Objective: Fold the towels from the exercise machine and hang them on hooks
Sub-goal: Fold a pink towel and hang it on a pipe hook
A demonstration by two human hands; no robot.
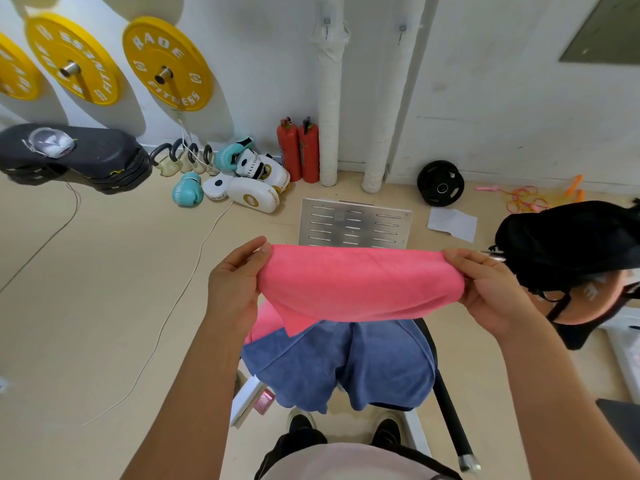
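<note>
Pink towel hiding blue towel's top

Blue towel partly behind pink towel

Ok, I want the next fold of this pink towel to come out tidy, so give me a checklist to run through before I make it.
1. Left hand pinches one end of the pink cloth towel: ok.
2. Right hand pinches the other end: ok.
3. Top edge stretched level between the hands: ok.
4. Lower layers aligned: not ok; a corner hangs loose below at the left.
5. Blue cloth towel waits below, draped on the machine, clear of the hands: ok.
6. Two metal wall hooks free: one cannot tell, as white wrapping bunches around it; the other looks bare.
</note>
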